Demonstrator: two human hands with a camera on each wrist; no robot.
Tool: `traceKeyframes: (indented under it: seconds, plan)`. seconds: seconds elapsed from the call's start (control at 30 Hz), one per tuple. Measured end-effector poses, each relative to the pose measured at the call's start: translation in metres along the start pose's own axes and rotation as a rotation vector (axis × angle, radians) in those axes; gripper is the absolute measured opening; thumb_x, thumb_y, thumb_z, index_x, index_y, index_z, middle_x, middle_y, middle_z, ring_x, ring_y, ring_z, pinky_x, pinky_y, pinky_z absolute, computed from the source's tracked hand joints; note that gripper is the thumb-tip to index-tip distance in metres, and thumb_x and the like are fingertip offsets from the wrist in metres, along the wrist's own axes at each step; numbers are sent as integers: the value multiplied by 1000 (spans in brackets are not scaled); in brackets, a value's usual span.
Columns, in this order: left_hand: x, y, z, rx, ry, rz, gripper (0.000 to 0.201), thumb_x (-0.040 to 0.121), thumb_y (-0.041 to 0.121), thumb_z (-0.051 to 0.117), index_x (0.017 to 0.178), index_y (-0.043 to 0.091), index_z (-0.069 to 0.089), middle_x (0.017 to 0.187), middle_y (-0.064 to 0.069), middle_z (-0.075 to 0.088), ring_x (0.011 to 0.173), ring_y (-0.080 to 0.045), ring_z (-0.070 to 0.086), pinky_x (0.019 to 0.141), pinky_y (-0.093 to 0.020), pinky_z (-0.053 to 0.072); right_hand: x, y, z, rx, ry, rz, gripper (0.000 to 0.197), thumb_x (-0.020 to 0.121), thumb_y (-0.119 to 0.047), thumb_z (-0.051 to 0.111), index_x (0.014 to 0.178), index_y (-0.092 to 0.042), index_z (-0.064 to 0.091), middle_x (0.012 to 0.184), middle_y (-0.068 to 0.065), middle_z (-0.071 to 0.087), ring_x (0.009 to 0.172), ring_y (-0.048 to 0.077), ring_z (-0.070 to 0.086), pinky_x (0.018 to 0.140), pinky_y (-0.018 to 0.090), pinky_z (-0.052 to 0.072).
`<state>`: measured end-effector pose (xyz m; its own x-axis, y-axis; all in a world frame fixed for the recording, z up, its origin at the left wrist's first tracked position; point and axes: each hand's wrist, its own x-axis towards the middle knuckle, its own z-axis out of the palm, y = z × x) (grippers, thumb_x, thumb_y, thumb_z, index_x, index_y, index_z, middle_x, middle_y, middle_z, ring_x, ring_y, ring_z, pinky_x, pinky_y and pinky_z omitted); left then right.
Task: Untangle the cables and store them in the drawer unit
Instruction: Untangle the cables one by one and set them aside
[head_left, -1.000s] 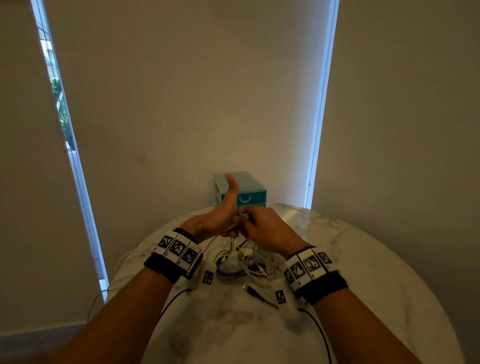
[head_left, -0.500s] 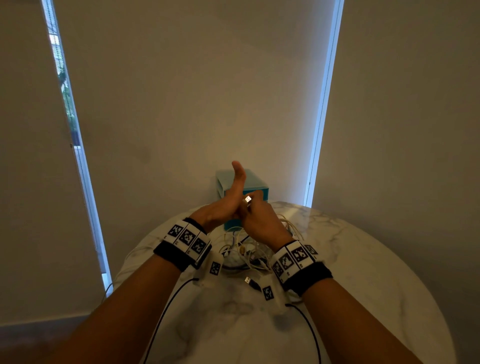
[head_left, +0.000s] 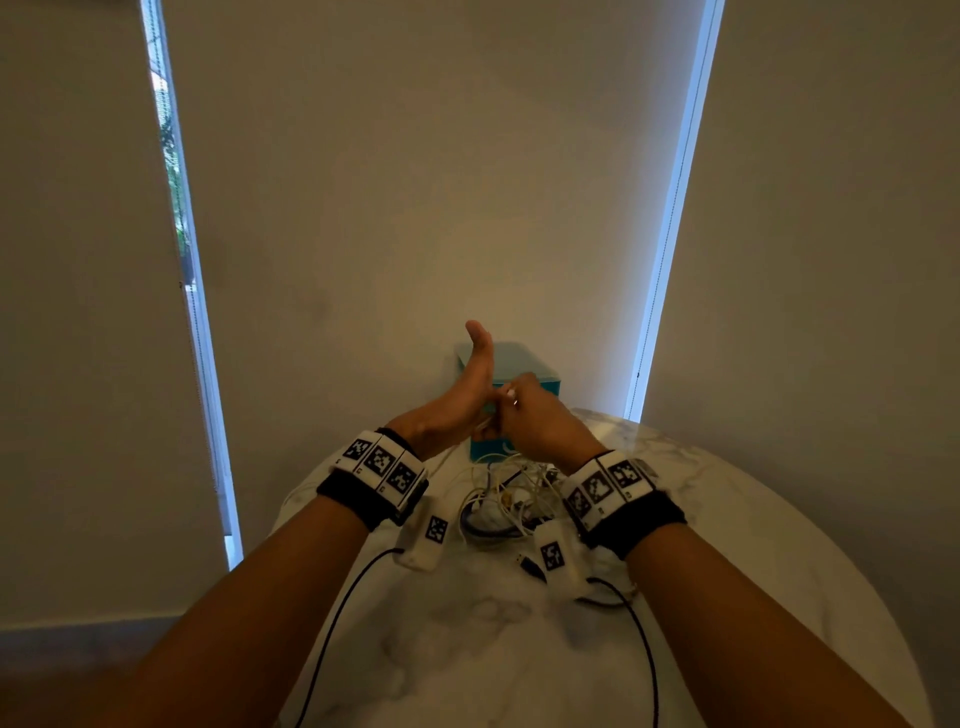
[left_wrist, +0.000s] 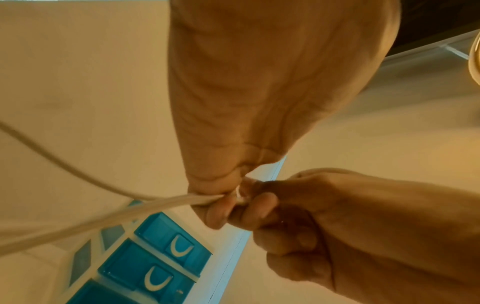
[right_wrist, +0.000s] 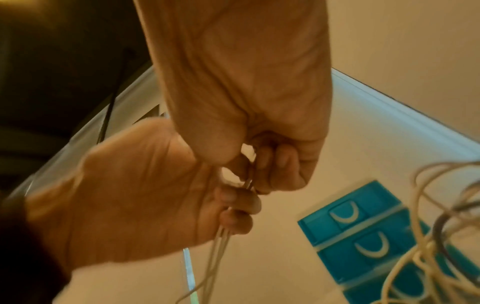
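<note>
Cable tangle (head_left: 506, 499) before drawer unit (head_left: 524, 366)

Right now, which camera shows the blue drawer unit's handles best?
The left wrist view: the drawer unit shows sharp curved handles. The right wrist view blurs them behind cables; in the head view hands hide most.

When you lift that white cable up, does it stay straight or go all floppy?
Probably floppy: the white cable sags in a curve below both hands instead of standing straight. It looks light, since the right hand pinches it with just its fingers. It may drag the pile along, because loops there cross each other.
</note>
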<state>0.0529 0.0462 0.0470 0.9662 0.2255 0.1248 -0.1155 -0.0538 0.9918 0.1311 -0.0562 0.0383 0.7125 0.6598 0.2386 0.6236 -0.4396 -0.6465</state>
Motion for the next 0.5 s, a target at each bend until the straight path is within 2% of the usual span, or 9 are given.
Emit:
traceKeyframes:
  seconds: [0.03,0.07,0.1,0.13,0.17,0.23,0.33,0.4,0.5]
  plan:
    - [3,-4,-7,65,-4,27,86,84,92,12,137,41,56,129,-4,67,111,-19,68,97,-40,56,1,0,-5,30,38,-8,24,113,-24,46,131,-7,48,115,7,64,101,25,64,81,33,48]
    - [5,-7,-14,142,-9,52,90,87,92,20,159,42,34,140,-8,62,107,-18,69,89,-36,59,4,1,-10,56,85,-22,17,113,-25,47,124,-12,50,114,7,66,99,25,65,81,33,47]
    - [5,-9,-21,212,-14,68,86,95,84,26,167,42,10,139,-13,61,91,-10,68,77,-28,58,7,3,-14,78,123,-31,14,112,-27,49,119,-16,50,115,8,68,94,22,65,80,34,48]
    - [5,-12,-29,251,-14,71,80,103,73,31,168,36,3,129,-19,65,75,-4,61,67,-22,53,9,3,-17,92,142,-39,14,112,-30,50,118,-17,50,113,9,70,87,20,65,76,35,50]
    - [3,-13,-34,276,-24,72,72,108,63,34,167,27,15,118,-21,69,66,-3,54,62,-20,48,12,3,-19,88,151,-48,15,111,-32,51,118,-18,49,109,10,71,81,18,65,71,34,53]
    - [1,-15,-44,354,-54,78,51,111,55,38,147,20,48,103,-11,67,66,-6,49,63,-22,45,14,2,-21,64,189,-92,16,112,-31,52,120,-17,49,97,7,70,72,15,65,57,22,51]
    - [-2,-22,-66,548,-135,7,44,110,47,49,138,14,60,92,-3,58,68,-11,45,61,-22,41,14,6,-37,54,332,-125,18,113,-26,50,125,-13,47,89,-2,61,70,7,59,44,7,40]
    - [-11,-38,-93,699,-204,-53,40,111,41,51,130,11,71,85,0,52,64,-8,42,60,-21,40,17,18,-59,66,440,-115,21,113,-25,50,127,-10,48,95,0,62,74,10,59,51,8,40]
    - [-28,-60,-139,813,-148,-48,41,110,44,52,111,14,79,84,0,53,57,-1,45,61,-19,43,21,47,-86,82,565,-67,23,112,-24,50,128,-7,50,104,6,63,91,27,61,77,30,44]
